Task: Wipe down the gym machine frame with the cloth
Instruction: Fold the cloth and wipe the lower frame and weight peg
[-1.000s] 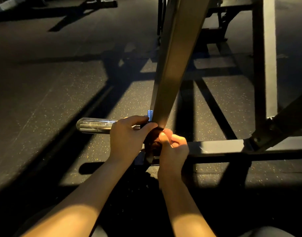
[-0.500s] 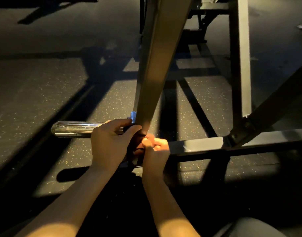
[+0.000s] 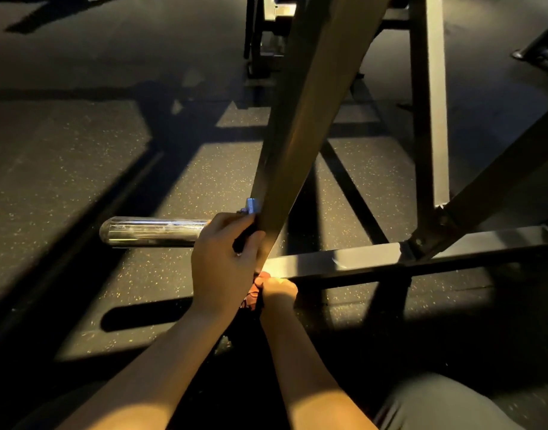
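Centre left: chrome peg (image 3: pixel 154 231) juts out horizontally above the speckled floor (image 3: pixel 80 181). Centre: left hand (image 3: pixel 223 262), fingers curled round the lower end of the slanted frame post (image 3: pixel 300 135). Reddish cloth (image 3: pixel 253 294) just below, bunched between both hands at the post's base. Right hand (image 3: pixel 277 291) clenched on the cloth, against the near end of the horizontal frame bar (image 3: pixel 359 259), which runs to the right edge.

Dim, warm low light raking in from the right — hard black bar shadows striping the speckled floor (image 3: pixel 179 181), glare on the lower bar (image 3: pixel 344 259) and chrome peg (image 3: pixel 151 231), corners near-black, straight lines bowing at the edges, slight softness.
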`<state>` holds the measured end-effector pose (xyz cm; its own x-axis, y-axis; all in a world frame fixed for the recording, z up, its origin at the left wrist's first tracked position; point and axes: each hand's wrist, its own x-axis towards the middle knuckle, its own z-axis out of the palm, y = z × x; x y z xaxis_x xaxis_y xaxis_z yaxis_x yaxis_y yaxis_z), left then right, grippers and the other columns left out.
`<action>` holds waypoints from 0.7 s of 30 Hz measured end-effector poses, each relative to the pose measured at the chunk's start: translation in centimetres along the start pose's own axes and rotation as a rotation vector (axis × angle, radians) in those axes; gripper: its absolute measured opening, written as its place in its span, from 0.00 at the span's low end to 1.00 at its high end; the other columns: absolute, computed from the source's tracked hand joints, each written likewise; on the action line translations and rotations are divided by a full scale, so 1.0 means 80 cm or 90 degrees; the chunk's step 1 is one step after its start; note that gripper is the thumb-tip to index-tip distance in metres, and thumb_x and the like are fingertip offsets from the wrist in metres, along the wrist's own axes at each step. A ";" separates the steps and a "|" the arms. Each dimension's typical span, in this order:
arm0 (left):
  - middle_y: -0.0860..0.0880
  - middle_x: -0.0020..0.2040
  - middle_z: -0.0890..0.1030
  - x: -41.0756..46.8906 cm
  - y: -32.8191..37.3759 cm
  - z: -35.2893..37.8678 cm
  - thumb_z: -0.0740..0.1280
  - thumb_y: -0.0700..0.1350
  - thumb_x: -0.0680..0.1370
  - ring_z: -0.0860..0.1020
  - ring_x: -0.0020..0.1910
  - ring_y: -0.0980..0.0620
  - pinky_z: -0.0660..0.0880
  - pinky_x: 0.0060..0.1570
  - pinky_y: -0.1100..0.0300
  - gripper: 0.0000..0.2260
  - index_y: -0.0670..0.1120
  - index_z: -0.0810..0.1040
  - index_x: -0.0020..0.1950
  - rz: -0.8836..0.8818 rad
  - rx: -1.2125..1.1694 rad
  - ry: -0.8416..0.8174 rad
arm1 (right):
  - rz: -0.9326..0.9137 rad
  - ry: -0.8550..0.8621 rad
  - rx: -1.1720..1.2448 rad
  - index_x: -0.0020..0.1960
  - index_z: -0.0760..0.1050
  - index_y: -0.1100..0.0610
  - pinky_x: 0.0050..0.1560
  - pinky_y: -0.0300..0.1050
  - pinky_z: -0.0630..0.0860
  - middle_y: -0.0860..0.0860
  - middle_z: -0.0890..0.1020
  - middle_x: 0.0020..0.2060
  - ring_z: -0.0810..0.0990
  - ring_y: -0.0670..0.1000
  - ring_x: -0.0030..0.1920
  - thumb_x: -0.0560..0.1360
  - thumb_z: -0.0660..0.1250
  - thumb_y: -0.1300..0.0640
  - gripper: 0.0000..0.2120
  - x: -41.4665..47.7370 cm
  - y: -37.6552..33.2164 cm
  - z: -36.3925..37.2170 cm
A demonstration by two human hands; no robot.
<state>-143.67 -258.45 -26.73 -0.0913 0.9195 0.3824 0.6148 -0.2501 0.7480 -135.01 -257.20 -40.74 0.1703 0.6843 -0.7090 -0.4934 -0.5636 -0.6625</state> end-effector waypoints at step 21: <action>0.46 0.71 0.68 -0.046 0.012 0.042 0.73 0.41 0.78 0.69 0.70 0.49 0.69 0.71 0.50 0.33 0.50 0.65 0.81 -0.101 -0.004 -0.006 | -0.147 0.239 -0.262 0.54 0.80 0.55 0.36 0.42 0.77 0.54 0.81 0.46 0.81 0.51 0.43 0.76 0.68 0.64 0.08 0.007 -0.122 -0.159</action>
<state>-140.10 -261.03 -29.19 -0.1790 0.9505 0.2538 0.5886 -0.1033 0.8018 -119.23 -257.22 -37.75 0.5607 0.6417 -0.5233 -0.0504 -0.6043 -0.7951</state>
